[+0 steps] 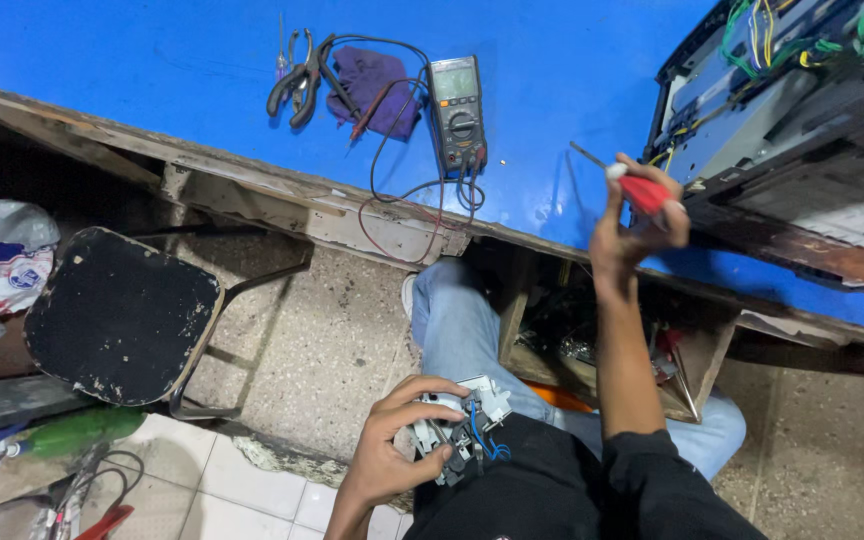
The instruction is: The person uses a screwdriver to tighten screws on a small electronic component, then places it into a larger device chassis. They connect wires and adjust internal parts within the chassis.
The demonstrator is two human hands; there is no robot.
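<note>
Both hands are busy. Left hand (392, 450) is wrapped around a small grey part with blue wires (457, 425), low on the person's lap. Right hand (637, 215) is raised over the blue table (152, 60), fingers closed on a red screwdriver (632, 185). On the table lie a meter (457, 110), pliers (297, 75) and a purple cloth (372, 85). 1 black stool (117, 315) stands near.

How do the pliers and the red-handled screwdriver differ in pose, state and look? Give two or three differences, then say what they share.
The pliers lie flat on the blue table, untouched; the screwdriver is held up in the right hand. The pliers have dark handles; the screwdriver has a red one. The pliers have two spread handles; the screwdriver has a single thin shaft. Both are hand tools.
</note>
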